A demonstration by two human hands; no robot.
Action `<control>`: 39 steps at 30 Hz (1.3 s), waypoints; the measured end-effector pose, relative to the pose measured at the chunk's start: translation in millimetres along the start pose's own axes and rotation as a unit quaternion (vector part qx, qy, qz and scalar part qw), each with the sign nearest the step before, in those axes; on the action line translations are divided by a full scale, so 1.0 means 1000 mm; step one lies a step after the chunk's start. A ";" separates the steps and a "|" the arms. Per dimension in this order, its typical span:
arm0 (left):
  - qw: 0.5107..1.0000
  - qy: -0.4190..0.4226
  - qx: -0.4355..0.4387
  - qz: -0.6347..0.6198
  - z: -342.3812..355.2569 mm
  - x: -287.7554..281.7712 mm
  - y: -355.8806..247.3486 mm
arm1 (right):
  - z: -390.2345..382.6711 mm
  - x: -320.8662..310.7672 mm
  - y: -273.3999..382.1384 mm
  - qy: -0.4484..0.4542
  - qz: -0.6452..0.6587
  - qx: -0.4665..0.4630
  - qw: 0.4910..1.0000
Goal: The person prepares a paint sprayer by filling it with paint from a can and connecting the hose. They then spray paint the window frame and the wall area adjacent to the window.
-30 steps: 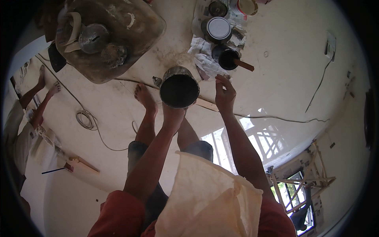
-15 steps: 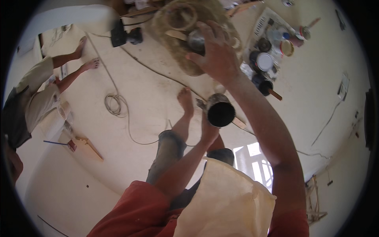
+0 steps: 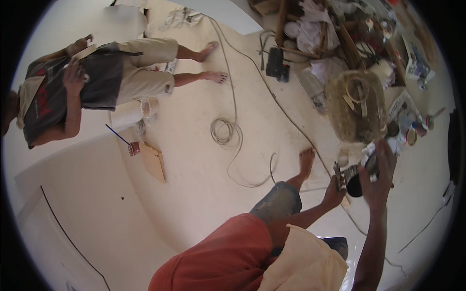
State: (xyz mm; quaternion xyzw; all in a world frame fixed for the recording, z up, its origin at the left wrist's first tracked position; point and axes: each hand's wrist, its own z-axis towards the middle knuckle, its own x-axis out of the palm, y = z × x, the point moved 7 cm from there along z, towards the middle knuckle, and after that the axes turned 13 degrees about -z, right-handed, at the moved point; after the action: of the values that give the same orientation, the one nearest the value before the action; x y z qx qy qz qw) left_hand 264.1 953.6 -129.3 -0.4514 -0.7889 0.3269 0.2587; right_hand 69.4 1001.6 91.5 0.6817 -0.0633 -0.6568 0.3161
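Observation:
My left hand (image 3: 334, 195) is closed on a dark cylindrical cup (image 3: 349, 173) with a metal fitting on its side; the cup's black opening faces up toward me. Close beside that cup, my right hand (image 3: 381, 177) is closed around a dark, round metallic container (image 3: 372, 164). My fingers hide much of it, and I cannot tell whether it touches the cup. Beyond my hands sits a dusty tub (image 3: 335, 116) with a ring-shaped piece (image 3: 357, 90) and a light flat stick on it.
A coworker (image 3: 104, 75) stands barefoot at the left. Coiled cable (image 3: 222, 133) and a long cord cross the floor. Cans (image 3: 410, 137) stand on newspaper at the right; wooden crates (image 3: 347, 43) with rags lie beyond. A blue-handled tool (image 3: 118, 135) and a board (image 3: 154, 160) are leftward.
My right hand has come away from the tub with the round container and is now beside the cup in my left hand. My view has swung left, showing more of the coworker.

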 end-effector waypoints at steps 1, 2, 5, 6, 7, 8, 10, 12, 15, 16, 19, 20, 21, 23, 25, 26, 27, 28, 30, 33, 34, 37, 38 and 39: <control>1.000 0.016 0.003 0.001 -0.004 0.003 0.001 | -0.018 -0.015 0.011 0.019 -0.041 -0.005 0.999; 1.000 0.018 0.002 -0.012 -0.011 0.000 -0.005 | -0.033 -0.020 0.028 0.063 -0.050 -0.027 0.996; 0.997 0.054 0.016 -0.049 -0.035 0.004 -0.021 | -0.076 -0.034 0.060 0.124 -0.095 -0.034 0.987; 0.997 0.057 0.024 -0.037 -0.046 0.002 -0.026 | -0.089 -0.037 0.065 0.124 -0.100 -0.036 0.987; 0.997 0.059 0.037 -0.026 -0.057 -0.002 -0.030 | -0.101 -0.039 0.070 0.122 -0.104 -0.040 0.986; 0.997 0.060 0.052 -0.013 -0.070 -0.007 -0.035 | -0.113 -0.044 0.076 0.119 -0.106 -0.044 0.986; 0.992 0.077 0.093 0.026 -0.102 -0.018 -0.038 | -0.135 -0.062 0.091 0.113 -0.102 -0.041 0.987; 0.988 0.075 0.126 0.054 -0.139 -0.027 -0.040 | -0.157 -0.084 0.106 0.096 -0.074 -0.067 0.990; 0.990 0.055 0.097 0.082 -0.191 -0.039 -0.051 | -0.191 -0.125 0.134 0.059 -0.033 -0.086 0.994; 0.989 0.068 0.105 0.079 -0.202 -0.040 -0.047 | -0.204 -0.141 0.143 0.045 -0.026 -0.089 0.995; 0.974 0.100 0.119 0.165 -0.266 -0.036 -0.118 | -0.241 -0.186 0.168 -0.021 -0.038 -0.114 0.993; 0.974 0.125 0.107 0.154 -0.291 -0.034 -0.146 | -0.252 -0.201 0.176 -0.044 -0.052 -0.115 0.991; 0.975 0.144 0.099 0.140 -0.313 -0.031 -0.162 | -0.263 -0.215 0.185 -0.066 -0.065 -0.127 0.988; 0.966 0.135 0.166 0.144 -0.306 -0.031 -0.120 | -0.278 -0.231 0.197 -0.102 -0.053 -0.159 0.981; 0.976 0.123 0.110 0.144 -0.338 -0.032 -0.150 | -0.289 -0.241 0.198 -0.142 -0.042 -0.181 0.972; 0.980 0.113 0.106 0.128 -0.336 -0.035 -0.126 | -0.293 -0.243 0.200 -0.137 -0.029 -0.185 0.973; 0.984 0.090 0.110 0.111 -0.323 -0.042 -0.108 | -0.296 -0.245 0.208 -0.136 -0.017 -0.204 0.969; 0.986 0.086 0.094 0.113 -0.336 -0.047 -0.114 | -0.302 -0.246 0.212 -0.140 -0.015 -0.223 0.965; 0.988 0.084 0.108 0.078 -0.347 -0.051 -0.116 | -0.309 -0.250 0.221 -0.141 -0.009 -0.263 0.955; 0.993 0.061 0.076 0.073 -0.365 -0.067 -0.110 | -0.320 -0.249 0.238 -0.121 0.007 -0.311 0.943; 0.993 0.056 0.058 0.082 -0.371 -0.071 -0.110 | -0.321 -0.249 0.243 -0.117 0.011 -0.321 0.940; 0.996 0.027 0.077 0.029 -0.384 -0.081 -0.119 | -0.330 -0.248 0.251 -0.099 -0.002 -0.330 0.939; 0.991 0.011 0.129 0.035 -0.385 -0.082 -0.123 | -0.331 -0.248 0.255 -0.098 -0.033 -0.336 0.936; 0.989 0.038 0.143 -0.001 -0.385 -0.076 -0.122 | -0.332 -0.251 0.259 -0.096 -0.064 -0.341 0.933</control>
State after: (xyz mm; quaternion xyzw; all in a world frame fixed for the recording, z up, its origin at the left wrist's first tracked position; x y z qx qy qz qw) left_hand 503.2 948.6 204.4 -0.4208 -0.7242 0.4190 0.3505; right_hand 432.7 1037.9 419.0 0.4691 0.1779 -0.7199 0.4796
